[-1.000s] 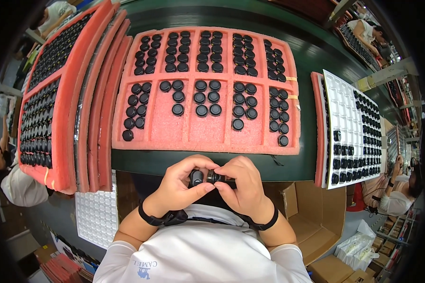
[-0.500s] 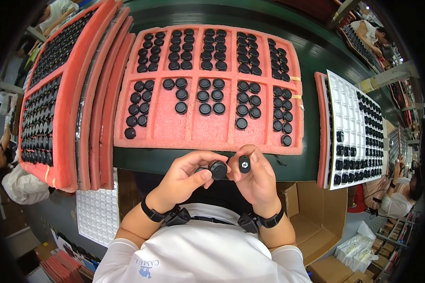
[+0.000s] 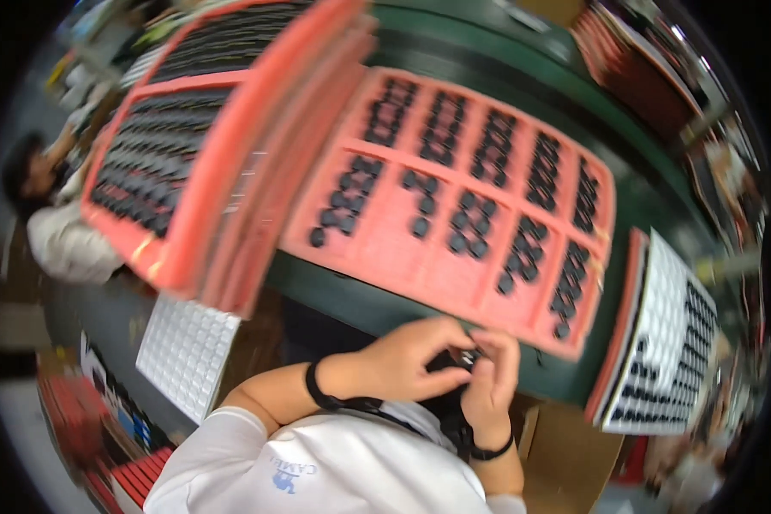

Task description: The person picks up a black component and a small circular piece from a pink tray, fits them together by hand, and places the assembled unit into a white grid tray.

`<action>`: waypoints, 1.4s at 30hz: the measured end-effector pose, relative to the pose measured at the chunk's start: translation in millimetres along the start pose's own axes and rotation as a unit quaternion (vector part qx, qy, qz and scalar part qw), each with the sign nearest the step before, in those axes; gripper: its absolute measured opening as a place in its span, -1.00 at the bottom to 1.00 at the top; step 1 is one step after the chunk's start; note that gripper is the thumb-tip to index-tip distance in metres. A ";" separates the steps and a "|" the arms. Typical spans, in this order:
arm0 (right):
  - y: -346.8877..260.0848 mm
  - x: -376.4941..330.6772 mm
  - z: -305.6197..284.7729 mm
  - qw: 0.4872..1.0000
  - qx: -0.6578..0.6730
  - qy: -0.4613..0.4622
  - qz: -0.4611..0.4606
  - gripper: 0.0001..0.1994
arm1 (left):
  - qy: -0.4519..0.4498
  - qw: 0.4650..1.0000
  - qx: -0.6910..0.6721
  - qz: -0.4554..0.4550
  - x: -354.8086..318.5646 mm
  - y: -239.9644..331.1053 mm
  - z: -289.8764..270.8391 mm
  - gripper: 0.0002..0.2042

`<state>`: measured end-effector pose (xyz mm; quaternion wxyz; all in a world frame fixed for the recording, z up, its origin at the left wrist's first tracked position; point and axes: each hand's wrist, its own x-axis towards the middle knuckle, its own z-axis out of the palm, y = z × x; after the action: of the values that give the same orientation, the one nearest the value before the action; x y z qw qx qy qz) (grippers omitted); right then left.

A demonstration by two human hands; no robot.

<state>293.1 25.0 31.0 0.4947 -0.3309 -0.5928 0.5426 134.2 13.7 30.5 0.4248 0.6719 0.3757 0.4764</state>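
In front of my chest, just off the near edge of a pink foam tray (image 3: 385, 244), both hands are close together. Their fingers meet around small black parts (image 3: 468, 356) with a white mark showing, blurred and mostly covered. My left hand (image 3: 407, 360) curls its thumb and forefinger onto them from the left. From the right, my right hand (image 3: 492, 377) pinches the same spot. Whether the parts touch each other I cannot tell. The tray's compartments hold rows of black round caps (image 3: 474, 224), with bare pink foam beside some rows.
To the left leans a tall stack of pink trays (image 3: 223, 201) filled with black parts. A white cell tray (image 3: 660, 343), partly filled, stands at the right on the green table (image 3: 338, 295). Below are another white tray (image 3: 188, 351) and a cardboard box (image 3: 565, 454). Other people sit at both sides.
The view has swung, so the scene sits tilted. My hands, earlier apart with a black round cap in the left and a black oval part in the right, have come together.
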 end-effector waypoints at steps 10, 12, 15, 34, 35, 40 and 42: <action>4.7 -5.3 5.0 1.000 0.005 0.018 0.003 -0.74 | 0.008 0.999 -0.004 0.041 -7.6 7.1 -1.8 -0.69; 6.2 -3.8 6.0 0.994 -0.099 0.029 -0.031 -0.75 | 0.012 0.999 -0.033 0.041 -10.5 6.0 -2.7 -0.69; 1.0 0.1 -4.8 0.969 0.238 -0.059 0.036 -0.78 | -0.003 0.993 -0.109 0.047 -8.6 6.6 -4.1 -0.69; 3.0 -5.8 10.1 0.997 -0.039 0.020 -0.067 -0.75 | 0.015 0.995 -0.038 0.092 -13.6 3.1 0.8 -0.68; 2.2 -5.8 11.0 0.980 -0.172 0.050 -0.092 -0.74 | 0.006 0.995 -0.047 0.093 -12.4 3.5 1.7 -0.68; 2.5 -3.2 -0.5 0.979 0.202 -0.026 0.013 -0.75 | 0.015 0.995 -0.070 0.076 -13.4 -0.4 -7.1 -0.66; 5.6 -2.6 15.2 0.999 -0.028 0.000 -0.046 -0.76 | 0.000 0.994 -0.069 0.080 -13.4 0.6 -13.1 -0.65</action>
<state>278.7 18.8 26.2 0.5094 -0.3168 -0.6226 0.5026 118.1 4.1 29.2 0.4308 0.6690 0.2873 0.5332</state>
